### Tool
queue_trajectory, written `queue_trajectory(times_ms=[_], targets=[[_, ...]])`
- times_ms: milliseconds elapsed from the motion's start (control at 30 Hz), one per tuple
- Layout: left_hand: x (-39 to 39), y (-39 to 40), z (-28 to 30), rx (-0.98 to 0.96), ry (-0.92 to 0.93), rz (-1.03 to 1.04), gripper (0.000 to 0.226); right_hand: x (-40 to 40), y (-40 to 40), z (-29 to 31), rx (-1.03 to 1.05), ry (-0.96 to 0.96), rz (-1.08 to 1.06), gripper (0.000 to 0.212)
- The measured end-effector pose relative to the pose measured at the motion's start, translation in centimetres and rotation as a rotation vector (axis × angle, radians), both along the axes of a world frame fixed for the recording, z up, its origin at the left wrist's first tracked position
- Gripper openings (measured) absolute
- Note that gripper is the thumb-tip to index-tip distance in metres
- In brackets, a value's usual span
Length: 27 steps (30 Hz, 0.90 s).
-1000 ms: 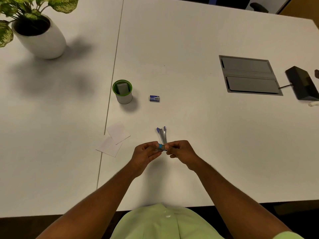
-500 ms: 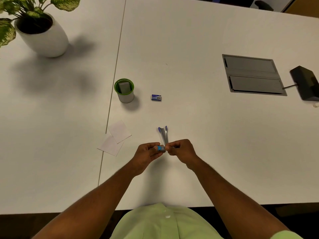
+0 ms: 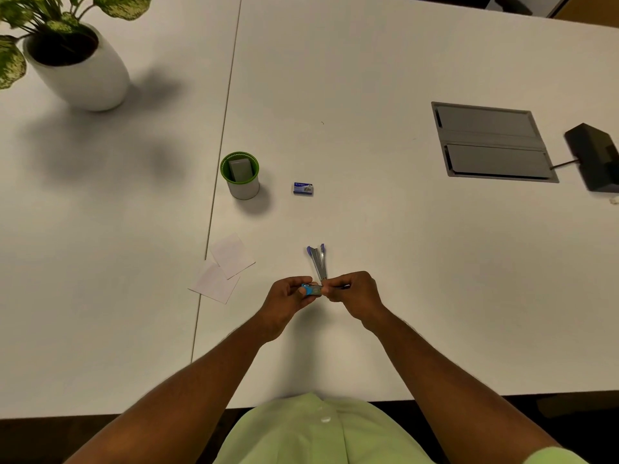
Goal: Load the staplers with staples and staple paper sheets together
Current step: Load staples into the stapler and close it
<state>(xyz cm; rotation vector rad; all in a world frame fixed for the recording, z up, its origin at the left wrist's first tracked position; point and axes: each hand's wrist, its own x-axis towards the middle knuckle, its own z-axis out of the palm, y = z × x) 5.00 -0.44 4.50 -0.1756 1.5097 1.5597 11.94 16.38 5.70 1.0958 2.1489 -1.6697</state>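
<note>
A blue stapler (image 3: 317, 259) is swung open, its two arms pointing away from me above the white table (image 3: 368, 78). My right hand (image 3: 355, 294) pinches its near end. My left hand (image 3: 288, 298) grips a small light-blue box (image 3: 311, 290) pressed against the right hand's fingertips. A blue staple box (image 3: 303, 188) lies on the table further back. Two white paper sheets (image 3: 222, 267) overlap to the left of my hands.
A green-rimmed cup (image 3: 240, 175) holding a grey block stands behind the sheets. A potted plant (image 3: 72, 58) occupies the far left corner. A grey cable hatch (image 3: 492, 144) and a black box (image 3: 594, 157) sit at the right. The table's near edge lies just before my chest.
Both hands stay together on the stapler and the small box, with almost no movement. The view has shifted slightly.
</note>
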Motion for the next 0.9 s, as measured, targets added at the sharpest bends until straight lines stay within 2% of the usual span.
queue_trajectory(times_ms=[200,333,533,633,800,900], targets=[[-0.1,-0.1,-0.1,-0.018,0.036,-0.012,0.03,-0.2,-0.1,-0.3,0.021,0.036,0.029,0.028],[0.1,-0.4,0.1,-0.048,0.123,-0.131,0.035,-0.1,0.1,-0.7,0.066,0.031,0.109,0.038],[0.1,-0.9,-0.9,-0.131,0.148,-0.245,0.047,0.3,-0.6,-1.6,0.302,-0.012,0.413,0.038],[0.0,-1.0,-1.2,-0.163,0.162,-0.232,0.054,0.5,-1.2,-2.1,0.395,0.008,0.467,0.032],[-0.9,-2.5,-2.4,-0.356,0.367,-0.244,0.054,1.1,-1.6,-3.4,0.511,-0.05,0.39,0.031],[-1.8,-4.3,-2.8,-0.388,0.504,-0.218,0.052,1.6,-1.6,-4.1,0.568,-0.098,0.379,0.031]])
